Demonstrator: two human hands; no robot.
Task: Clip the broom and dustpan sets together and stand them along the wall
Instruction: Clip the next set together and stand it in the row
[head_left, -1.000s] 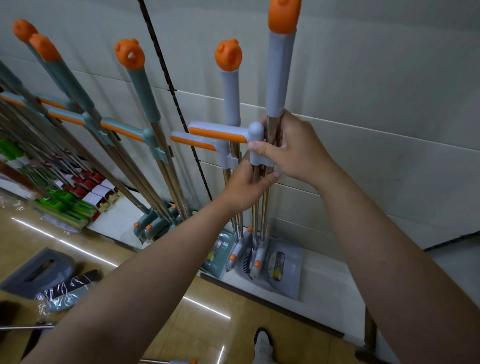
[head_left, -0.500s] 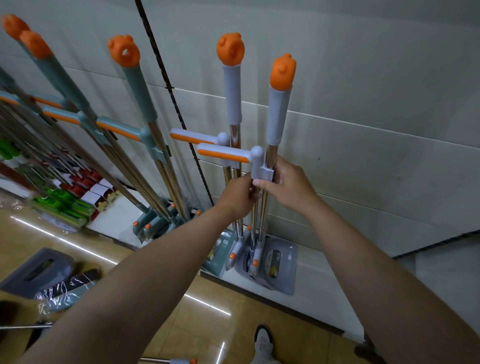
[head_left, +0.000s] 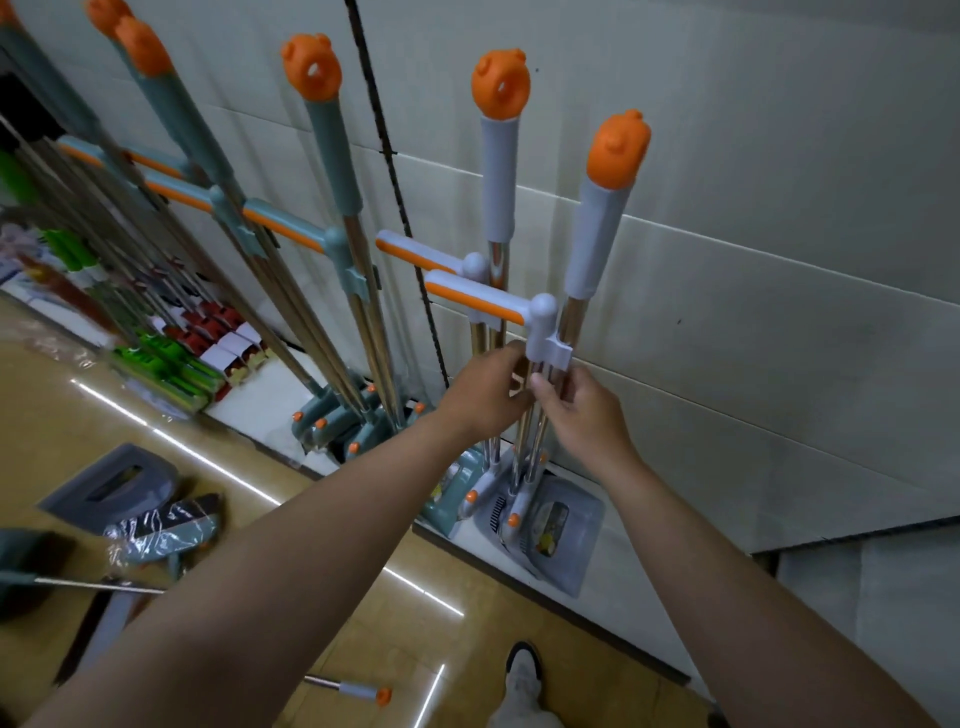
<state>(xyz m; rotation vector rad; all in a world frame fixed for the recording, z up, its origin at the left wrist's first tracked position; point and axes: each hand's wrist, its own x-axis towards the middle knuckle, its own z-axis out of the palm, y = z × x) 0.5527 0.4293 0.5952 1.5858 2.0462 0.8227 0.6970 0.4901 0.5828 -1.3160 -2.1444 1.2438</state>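
1. The left hand (head_left: 483, 397) and right hand (head_left: 584, 415) both curl around the two shiny steel poles (head_left: 521, 452), just below the pale grey plastic clip (head_left: 548, 349).
2. Squeeze the poles parallel so the clip seats fully.
3. The grey plastic dustpan (head_left: 571, 525) stands against the white tiled wall (head_left: 779, 260); steady the set before letting go.

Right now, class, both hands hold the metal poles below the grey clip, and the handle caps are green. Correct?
No. The head view shows orange handle caps, not green. Left hand and right hand hold the metal poles below the grey clip.
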